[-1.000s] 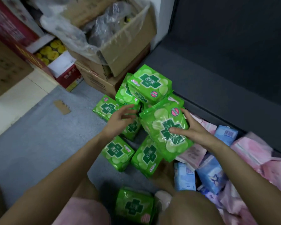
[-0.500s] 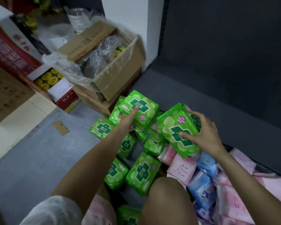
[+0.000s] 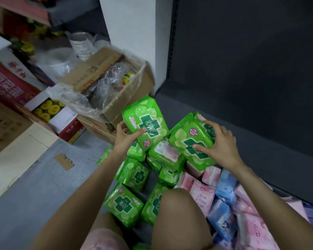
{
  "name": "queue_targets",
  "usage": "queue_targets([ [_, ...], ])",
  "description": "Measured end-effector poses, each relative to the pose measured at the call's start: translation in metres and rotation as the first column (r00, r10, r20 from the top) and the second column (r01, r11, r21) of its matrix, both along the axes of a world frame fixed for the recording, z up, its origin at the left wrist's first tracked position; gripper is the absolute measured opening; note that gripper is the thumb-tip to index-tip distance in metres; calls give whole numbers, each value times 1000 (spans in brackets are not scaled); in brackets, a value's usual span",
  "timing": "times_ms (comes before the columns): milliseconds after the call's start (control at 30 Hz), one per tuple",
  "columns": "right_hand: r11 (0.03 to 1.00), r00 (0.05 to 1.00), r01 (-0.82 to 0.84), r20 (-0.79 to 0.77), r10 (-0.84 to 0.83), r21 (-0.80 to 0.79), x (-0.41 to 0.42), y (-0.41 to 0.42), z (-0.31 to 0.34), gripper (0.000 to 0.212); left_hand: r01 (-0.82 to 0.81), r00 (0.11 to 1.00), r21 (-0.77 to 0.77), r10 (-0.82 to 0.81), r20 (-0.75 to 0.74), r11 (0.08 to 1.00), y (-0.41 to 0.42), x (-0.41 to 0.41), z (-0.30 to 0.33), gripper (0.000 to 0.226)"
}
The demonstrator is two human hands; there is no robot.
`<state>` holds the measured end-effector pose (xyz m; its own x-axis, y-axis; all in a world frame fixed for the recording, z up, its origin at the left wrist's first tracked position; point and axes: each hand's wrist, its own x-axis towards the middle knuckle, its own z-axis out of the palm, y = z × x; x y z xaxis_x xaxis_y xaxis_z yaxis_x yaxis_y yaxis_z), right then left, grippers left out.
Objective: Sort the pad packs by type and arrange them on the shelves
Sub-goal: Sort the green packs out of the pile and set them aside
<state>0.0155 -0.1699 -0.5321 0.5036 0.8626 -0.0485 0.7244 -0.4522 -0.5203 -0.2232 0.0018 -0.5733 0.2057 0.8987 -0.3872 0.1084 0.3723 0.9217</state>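
Observation:
My left hand (image 3: 124, 139) grips a green pad pack (image 3: 145, 121) by its left end, thumb across its front, lifted above the pile. My right hand (image 3: 218, 144) holds another green pad pack (image 3: 190, 141) from the right side, close to the dark bottom shelf (image 3: 242, 141). Several more green packs (image 3: 124, 204) lie on the grey floor under my arms. Pink packs (image 3: 202, 195) and blue packs (image 3: 224, 190) are heaped to the right, along the shelf's front edge.
An open cardboard box (image 3: 126, 98) lined with clear plastic stands on the floor just left of the shelf, beside a white pillar (image 3: 134, 42). Red cartons (image 3: 69, 125) sit further left. My bare knee (image 3: 179, 213) fills the lower middle.
My left hand has taken hold of a green pack and raised it off the pile. My right hand carried its green pack up and right toward the shelf. The view tilted upward.

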Motion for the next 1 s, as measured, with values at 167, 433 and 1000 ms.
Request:
queue_targets([
  [167,985,984,-139,124,126,102,-2,21,66,82,-19,999,287,10,32,958,21,-11,77,77],
  [433,919,873,-336,434,222,207,9,29,187,78,-180,969,551,50,243,815,27,-16,195,94],
  [1000,600,928,-364,330,171,712,27,26,370,69,-325,735,526,-139,664,786,69,88,399,58],
])
